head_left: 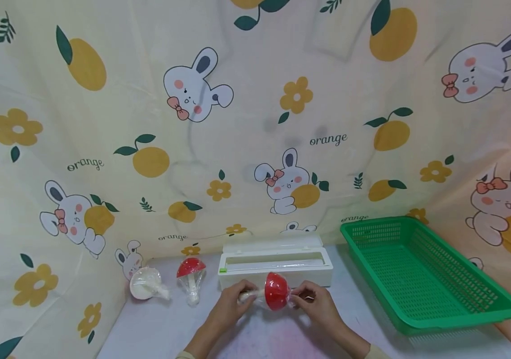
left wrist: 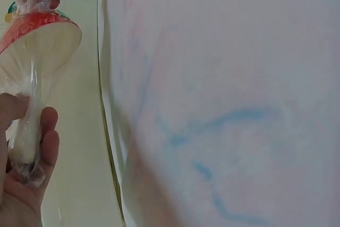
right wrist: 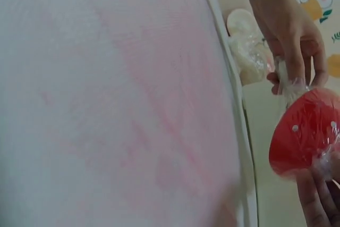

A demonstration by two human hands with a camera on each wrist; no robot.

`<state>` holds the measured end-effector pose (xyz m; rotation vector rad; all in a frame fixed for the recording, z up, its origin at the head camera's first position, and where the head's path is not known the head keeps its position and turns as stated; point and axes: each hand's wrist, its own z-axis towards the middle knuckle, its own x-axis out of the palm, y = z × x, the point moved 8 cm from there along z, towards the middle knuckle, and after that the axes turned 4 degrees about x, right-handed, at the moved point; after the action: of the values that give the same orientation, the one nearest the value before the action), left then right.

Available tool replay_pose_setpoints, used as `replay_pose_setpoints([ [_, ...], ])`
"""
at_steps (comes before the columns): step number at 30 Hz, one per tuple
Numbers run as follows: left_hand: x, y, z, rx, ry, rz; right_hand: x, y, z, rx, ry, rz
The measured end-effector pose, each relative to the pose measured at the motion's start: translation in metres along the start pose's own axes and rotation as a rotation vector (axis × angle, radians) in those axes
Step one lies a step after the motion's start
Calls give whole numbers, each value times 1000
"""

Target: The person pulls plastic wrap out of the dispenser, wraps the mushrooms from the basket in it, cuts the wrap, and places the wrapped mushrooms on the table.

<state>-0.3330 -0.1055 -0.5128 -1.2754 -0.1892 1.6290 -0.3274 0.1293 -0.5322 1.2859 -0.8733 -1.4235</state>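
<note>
A toy mushroom (head_left: 277, 291) with a red, white-dotted cap and pale stem lies sideways between both hands, wrapped in clear plastic film. My left hand (head_left: 234, 305) grips its stem; in the left wrist view the thumb and fingers (left wrist: 49, 150) close round the stem near its twisted film end. At the top of the cap, my right hand (head_left: 319, 305) pinches the gathered film. The cap's pale underside (left wrist: 56, 43) shows through the film in the left wrist view. Just behind the hands stands a white cling film dispenser (head_left: 278, 276) with its lid raised and a roll inside.
Two more film-wrapped mushrooms lie on the table's left: one red-capped (head_left: 191, 271), one showing its pale underside (head_left: 145, 283). A large green plastic basket (head_left: 457, 324) sits at the right. Behind everything hangs a patterned cloth (head_left: 246, 124) with rabbits and oranges.
</note>
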Motion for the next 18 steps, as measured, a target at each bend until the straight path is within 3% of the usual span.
replay_pose_setpoints([
  [7, -4, 6, -1, -39, -17, -25, 5, 3, -3, -49, 64, 107],
  [12, -7, 7, -1, -32, -37, -48, 3, 5, -3, -70, 67, 37],
  [18, -7, 6, -3, -13, -55, -47, -2, 10, -3, -188, 41, 29],
])
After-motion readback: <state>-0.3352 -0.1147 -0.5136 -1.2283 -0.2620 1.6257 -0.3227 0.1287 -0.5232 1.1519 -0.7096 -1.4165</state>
